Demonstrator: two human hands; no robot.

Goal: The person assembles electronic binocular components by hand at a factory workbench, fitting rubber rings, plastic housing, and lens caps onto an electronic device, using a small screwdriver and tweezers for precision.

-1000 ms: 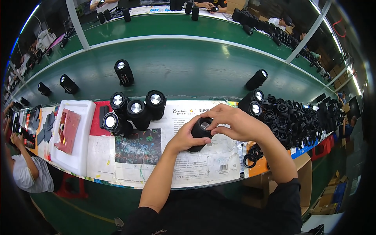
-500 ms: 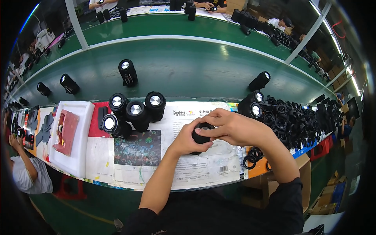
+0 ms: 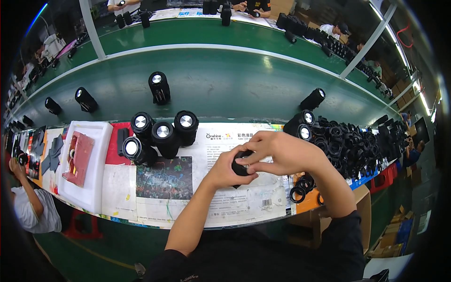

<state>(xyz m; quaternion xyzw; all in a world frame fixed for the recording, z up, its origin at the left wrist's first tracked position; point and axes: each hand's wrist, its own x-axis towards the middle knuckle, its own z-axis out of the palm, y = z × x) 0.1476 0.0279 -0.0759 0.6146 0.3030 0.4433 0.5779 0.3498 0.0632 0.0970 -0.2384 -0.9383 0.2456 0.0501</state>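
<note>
My left hand [image 3: 226, 168] is wrapped around the side of a black cylindrical speaker [image 3: 240, 165] and steadies it just above the papers on the table. Fingers and thumb of my right hand [image 3: 281, 152] press on its top end from the right. Both hands cover most of the speaker, and its lower part is hidden. Left of my hands, several black speakers with silver discs on their ends stand in a group, one of them a front speaker [image 3: 163, 134] that is upright. Two more speakers [image 3: 304, 133] lie or lean at the right, beside a large heap of black rings [image 3: 336, 145].
A white foam tray [image 3: 97, 188] holding a reddish block [image 3: 80, 160] lies at the left. Loose black rings [image 3: 300, 191] rest near the table's front edge. Beyond the table runs a green conveyor belt [image 3: 235, 80] with spaced speakers [image 3: 159, 88]. A co-worker [image 3: 35, 207] sits at far left.
Speakers on the belt have drifted slightly to the right. My right fingers have shifted over the top of the held speaker, and my left hand keeps its grip.
</note>
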